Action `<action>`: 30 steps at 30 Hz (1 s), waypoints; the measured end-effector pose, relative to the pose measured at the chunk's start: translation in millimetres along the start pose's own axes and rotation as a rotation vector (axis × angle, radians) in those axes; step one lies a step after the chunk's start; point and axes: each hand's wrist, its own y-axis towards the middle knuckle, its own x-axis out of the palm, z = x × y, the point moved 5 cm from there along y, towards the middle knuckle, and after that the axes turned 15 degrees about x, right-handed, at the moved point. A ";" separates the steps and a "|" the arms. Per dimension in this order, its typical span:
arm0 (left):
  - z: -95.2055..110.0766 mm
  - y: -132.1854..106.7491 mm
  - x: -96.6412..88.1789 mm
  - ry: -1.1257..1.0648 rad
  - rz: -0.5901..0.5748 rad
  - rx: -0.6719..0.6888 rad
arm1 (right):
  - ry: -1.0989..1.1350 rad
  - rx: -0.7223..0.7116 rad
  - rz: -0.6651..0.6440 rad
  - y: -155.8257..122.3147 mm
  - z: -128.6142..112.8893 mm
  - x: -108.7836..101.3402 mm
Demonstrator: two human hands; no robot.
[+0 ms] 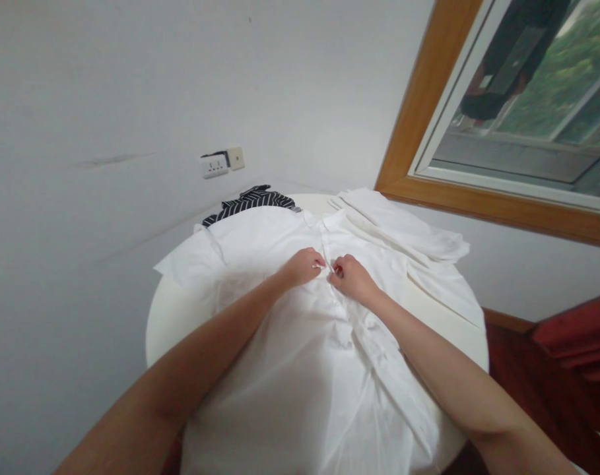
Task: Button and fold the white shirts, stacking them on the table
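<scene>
A white button-up shirt lies spread over a round white table, its collar towards the wall and its lower part hanging over the near edge. My left hand pinches the front edge of the shirt a little below the collar. Just to its right, my right hand pinches the other front edge between thumb and fingers. The two hands are close together but apart. Whether a button sits between the fingers is too small to tell. Below the hands the front opening runs down in loose folds.
Behind the shirt's left shoulder lies a black striped cloth. A folded white garment rests at the back right of the table. The wall has a socket, and a wood-framed window stands at right. Red fabric hangs low at right.
</scene>
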 end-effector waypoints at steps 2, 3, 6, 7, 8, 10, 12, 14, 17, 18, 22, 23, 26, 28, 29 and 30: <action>3.8 -0.5 2.9 -0.020 0.005 -0.041 | 0.018 -0.002 0.019 0.6 3.2 -2.9; 5.9 -1.2 4.6 -0.023 0.015 -0.055 | 0.036 0.007 0.024 1.3 5.2 -4.0; 13.1 -5.9 8.9 0.011 0.084 -0.070 | 0.150 0.062 -0.010 3.9 12.3 -4.6; 15.8 -7.8 9.7 0.037 0.110 -0.059 | 0.199 0.081 -0.037 4.7 14.3 -3.9; 18.7 -9.5 10.5 0.065 0.128 -0.044 | 0.247 0.101 -0.063 5.3 16.2 -3.0; 23.7 -11.4 12.3 0.111 0.131 -0.011 | 0.329 0.129 -0.096 5.7 18.8 -1.5; 26.8 -11.4 13.3 0.139 0.121 0.000 | 0.373 0.141 -0.101 5.4 20.1 -0.2; 27.6 -10.2 13.5 0.157 0.117 -0.017 | 0.385 0.135 -0.097 4.9 20.3 1.2; 26.2 -8.6 14.5 0.165 0.110 -0.058 | 0.376 0.114 -0.085 4.4 19.7 1.7; 25.5 -8.3 14.9 0.166 0.109 -0.071 | 0.377 0.112 -0.081 4.3 19.4 1.1; 22.5 -7.9 15.7 0.173 0.118 -0.090 | 0.404 0.128 -0.050 3.4 17.4 -3.9; 21.5 -7.8 15.5 0.167 0.120 -0.093 | 0.406 0.129 -0.033 3.0 16.6 -5.2; 16.9 -7.4 14.4 0.096 0.122 -0.100 | 0.401 0.108 0.012 1.4 14.6 -5.8; 12.6 -7.9 13.2 0.012 0.133 -0.111 | 0.405 0.084 0.009 0.8 14.3 -2.8; 10.5 -8.3 12.6 -0.031 0.143 -0.116 | 0.410 0.072 0.005 0.6 14.6 -0.9; 8.5 -8.9 11.8 -0.069 0.157 -0.122 | 0.418 0.060 0.001 0.6 15.1 0.7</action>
